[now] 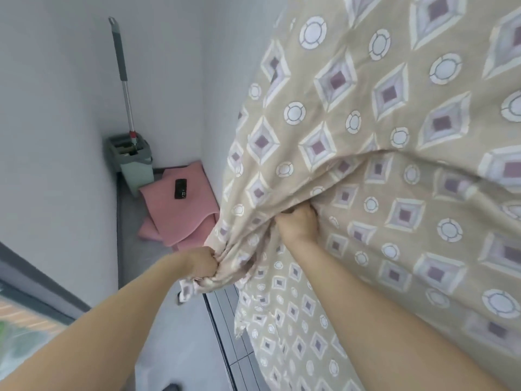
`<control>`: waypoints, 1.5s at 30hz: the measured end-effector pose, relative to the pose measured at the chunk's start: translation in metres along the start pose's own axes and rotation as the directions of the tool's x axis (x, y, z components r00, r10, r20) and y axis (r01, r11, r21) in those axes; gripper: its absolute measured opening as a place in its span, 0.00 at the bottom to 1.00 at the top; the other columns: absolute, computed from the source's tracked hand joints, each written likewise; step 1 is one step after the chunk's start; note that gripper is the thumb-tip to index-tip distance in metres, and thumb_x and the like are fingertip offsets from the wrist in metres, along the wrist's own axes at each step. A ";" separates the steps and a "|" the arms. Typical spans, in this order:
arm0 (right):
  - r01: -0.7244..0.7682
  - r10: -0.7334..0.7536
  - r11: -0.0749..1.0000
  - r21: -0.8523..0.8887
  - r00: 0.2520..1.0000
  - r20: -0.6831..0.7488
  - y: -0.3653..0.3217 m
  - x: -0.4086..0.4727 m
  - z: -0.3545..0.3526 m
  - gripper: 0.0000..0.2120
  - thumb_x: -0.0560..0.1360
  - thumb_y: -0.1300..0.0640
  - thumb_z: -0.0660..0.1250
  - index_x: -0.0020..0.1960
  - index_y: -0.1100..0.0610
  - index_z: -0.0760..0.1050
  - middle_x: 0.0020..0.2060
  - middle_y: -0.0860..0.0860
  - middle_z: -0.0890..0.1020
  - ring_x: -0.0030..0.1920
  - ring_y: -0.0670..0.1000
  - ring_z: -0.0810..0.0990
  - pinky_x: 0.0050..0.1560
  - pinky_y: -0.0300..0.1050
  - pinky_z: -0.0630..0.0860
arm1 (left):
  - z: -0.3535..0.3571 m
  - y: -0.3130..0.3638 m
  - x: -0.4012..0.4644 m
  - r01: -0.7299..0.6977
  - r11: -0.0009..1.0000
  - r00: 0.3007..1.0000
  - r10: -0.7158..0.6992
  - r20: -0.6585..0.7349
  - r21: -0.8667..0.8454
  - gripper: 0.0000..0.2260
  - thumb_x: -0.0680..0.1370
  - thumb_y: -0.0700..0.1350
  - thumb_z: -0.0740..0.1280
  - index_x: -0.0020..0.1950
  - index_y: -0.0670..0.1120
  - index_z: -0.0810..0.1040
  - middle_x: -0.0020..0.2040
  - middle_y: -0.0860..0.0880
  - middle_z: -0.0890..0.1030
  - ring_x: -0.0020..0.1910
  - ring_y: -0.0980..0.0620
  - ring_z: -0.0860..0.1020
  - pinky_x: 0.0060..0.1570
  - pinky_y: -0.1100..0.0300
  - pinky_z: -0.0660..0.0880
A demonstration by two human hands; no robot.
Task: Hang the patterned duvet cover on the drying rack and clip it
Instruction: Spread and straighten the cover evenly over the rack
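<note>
Head view: left hand and right hand both grip bunched duvet cover.

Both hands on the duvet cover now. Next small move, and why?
Probably draw the left hand leftward, away from the right hand, to spread the duvet cover. The left hand grips a bunched, wrinkled corner, the right pinches a fold beside it, and the cloth between them is gathered. No rack or clips are in view.
</note>
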State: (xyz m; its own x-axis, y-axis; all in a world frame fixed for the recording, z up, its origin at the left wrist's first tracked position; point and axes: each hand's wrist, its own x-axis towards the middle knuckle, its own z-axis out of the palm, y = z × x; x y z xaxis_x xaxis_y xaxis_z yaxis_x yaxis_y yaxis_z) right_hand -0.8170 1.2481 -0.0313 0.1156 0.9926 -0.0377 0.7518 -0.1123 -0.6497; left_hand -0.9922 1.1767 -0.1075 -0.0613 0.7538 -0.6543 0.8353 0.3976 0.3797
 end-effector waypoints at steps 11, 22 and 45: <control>0.231 -0.009 0.769 -0.597 0.936 0.351 0.040 -0.041 0.012 0.13 0.75 0.59 0.61 0.58 0.56 0.77 0.56 0.54 0.81 0.57 0.57 0.79 0.48 0.45 0.72 | 0.012 -0.052 0.032 0.252 0.941 0.825 -0.331 -0.457 -0.226 0.19 0.77 0.46 0.59 0.67 0.46 0.62 0.65 0.44 0.67 0.65 0.40 0.67 0.62 0.44 0.67; 0.426 -0.267 0.848 -0.315 0.857 0.441 -0.038 -0.053 -0.090 0.15 0.77 0.57 0.57 0.61 0.54 0.74 0.59 0.54 0.77 0.60 0.56 0.76 0.58 0.46 0.73 | -0.087 0.064 -0.055 -0.399 0.860 0.559 -0.047 -0.828 -0.317 0.14 0.80 0.45 0.57 0.64 0.42 0.69 0.61 0.42 0.71 0.61 0.40 0.69 0.59 0.48 0.67; -0.112 -0.665 0.690 -0.715 0.292 -0.688 -0.205 -0.142 -0.411 0.09 0.73 0.51 0.64 0.41 0.55 0.68 0.33 0.52 0.75 0.34 0.57 0.74 0.37 0.47 0.60 | -0.309 0.366 -0.325 -0.667 0.347 -0.175 0.787 -0.591 0.659 0.24 0.80 0.56 0.50 0.28 0.43 0.61 0.25 0.44 0.65 0.28 0.44 0.66 0.31 0.53 0.63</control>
State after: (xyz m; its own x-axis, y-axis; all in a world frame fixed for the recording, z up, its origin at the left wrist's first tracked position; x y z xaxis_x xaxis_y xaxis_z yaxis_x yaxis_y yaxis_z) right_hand -0.7208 1.1107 0.4198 -0.0197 0.3321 0.9430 0.9700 -0.2223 0.0986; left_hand -0.8349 1.2387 0.4464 0.3451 0.4903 0.8003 0.6908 -0.7099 0.1370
